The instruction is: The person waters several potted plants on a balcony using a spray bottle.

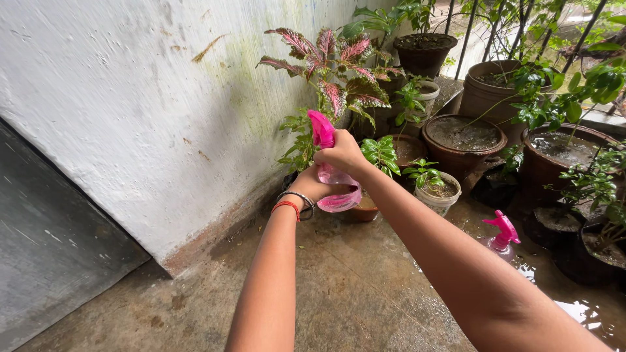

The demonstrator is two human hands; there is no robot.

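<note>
Between both hands, a pink spray bottle [331, 173] was held out at arm's length before a cluster of potted plants. The right hand [342, 155] was clenched around the bottle's neck, its fingers [329, 156] wrapped just below the pink trigger head, which rose above the knuckles. The left hand [312, 189] cupped the clear lower body from beneath and behind; its fingers lay mostly hidden under the bottle, so their exact curl could not be told. A red thread and a metal bangle [298, 199] sat at the left wrist.

Just beyond the fingertips stood a plant with pink and green leaves [336, 68] against the white wall [130, 98]. Small green plants in a white pot [438, 192] and several brown pots [463, 140] lay further out to the right. A second spray bottle [501, 236] stood on the wet floor [352, 280], well apart from both hands.

Judged from the grip, the step in hand was either seating the trigger head or aiming the nozzle. Spraying would call for the right fingers to shift onto the trigger, with the nozzle turned toward the leaves.
</note>
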